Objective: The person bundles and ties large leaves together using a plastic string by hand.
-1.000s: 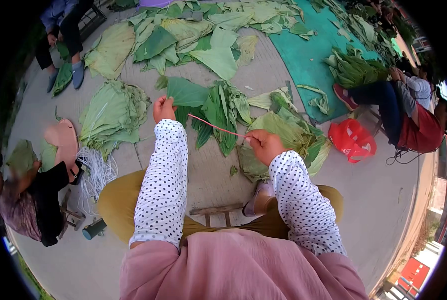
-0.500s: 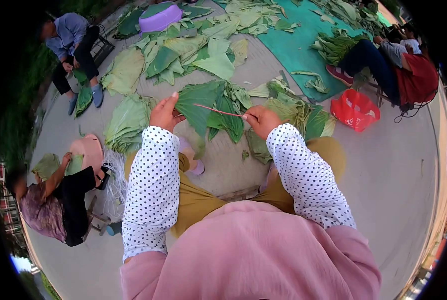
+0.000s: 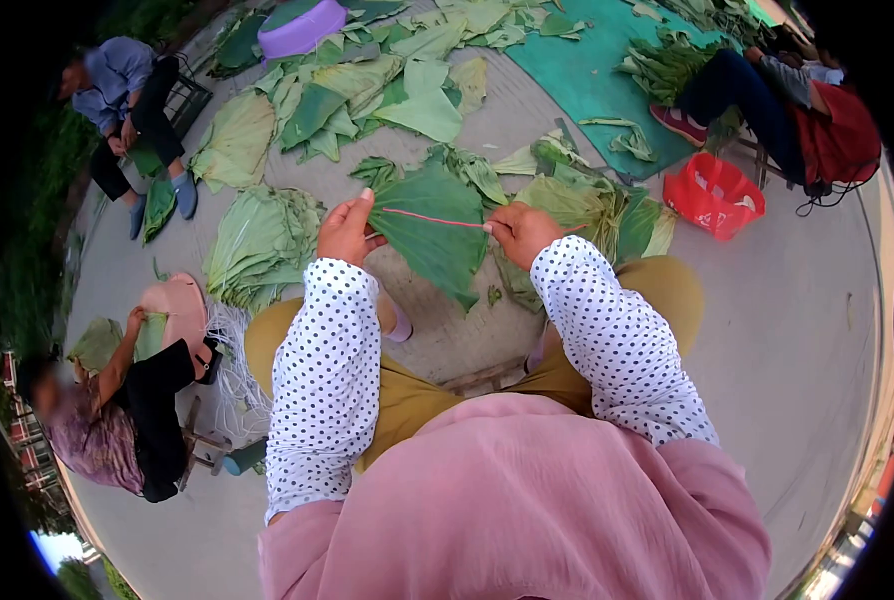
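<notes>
A large green lotus leaf (image 3: pixel 429 240) is spread between my two hands, its lower tip hanging down. My left hand (image 3: pixel 347 230) pinches its left edge, thumb on top. My right hand (image 3: pixel 525 236) is closed at the leaf's right edge on a thin pinkish-red strand (image 3: pixel 432 217). That strand lies nearly straight across the leaf's face, and a short reddish end shows beyond the right hand. Behind my right hand are loose, crumpled leaves (image 3: pixel 572 200). Left of my left hand is a thick stack of folded leaves (image 3: pixel 257 245).
Many leaves (image 3: pixel 422 105) cover the ground ahead, partly on a green mat (image 3: pixel 577 85). A red bag (image 3: pixel 712 198) stands right, a purple basin (image 3: pixel 302 28) far ahead. Seated people work at left (image 3: pixel 132 90), lower left (image 3: pixel 97 430) and right. White strings (image 3: pixel 237 370) lie near a pink basin (image 3: pixel 179 315).
The leaf has come across to my right hand and now lies opened flat behind the strand. My left hand has shifted slightly right, and the view has moved a little.
</notes>
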A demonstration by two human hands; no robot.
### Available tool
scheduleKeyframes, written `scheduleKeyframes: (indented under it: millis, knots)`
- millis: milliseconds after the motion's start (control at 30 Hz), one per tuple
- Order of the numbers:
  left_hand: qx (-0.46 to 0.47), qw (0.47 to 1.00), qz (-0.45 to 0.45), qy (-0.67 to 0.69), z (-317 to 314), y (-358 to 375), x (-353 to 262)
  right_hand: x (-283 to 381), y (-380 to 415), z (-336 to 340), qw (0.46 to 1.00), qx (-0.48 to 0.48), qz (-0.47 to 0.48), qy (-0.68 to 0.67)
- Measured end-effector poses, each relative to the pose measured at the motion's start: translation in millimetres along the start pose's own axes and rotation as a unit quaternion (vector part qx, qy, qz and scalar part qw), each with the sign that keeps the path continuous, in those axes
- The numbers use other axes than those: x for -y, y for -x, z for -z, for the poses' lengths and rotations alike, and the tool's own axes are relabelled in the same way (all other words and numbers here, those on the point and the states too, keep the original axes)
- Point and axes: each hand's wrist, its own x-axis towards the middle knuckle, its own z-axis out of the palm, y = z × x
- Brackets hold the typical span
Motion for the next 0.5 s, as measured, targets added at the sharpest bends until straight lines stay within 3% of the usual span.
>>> scheduleKeyframes:
  millis: [167, 333, 500]
  knots:
    - [0.002, 1.0, 0.007, -0.021, -2.0, -1.5, 1.3, -1.1, 0.7, -1.8, 0.999, -0.038, 0.035, -0.011]
    - [-0.002, 0.999, 0.008, -0.042, -6.4, -0.1, 1.8, -1.4, -0.2, -3.1, 1.0, -0.012, 0.006, 0.009]
    - [0.068, 0.995, 0.062, 0.026, -14.3, 5.1, 4.5, -1.6, -2.9, 0.0, 1.0, 0.0, -0.003, 0.008]
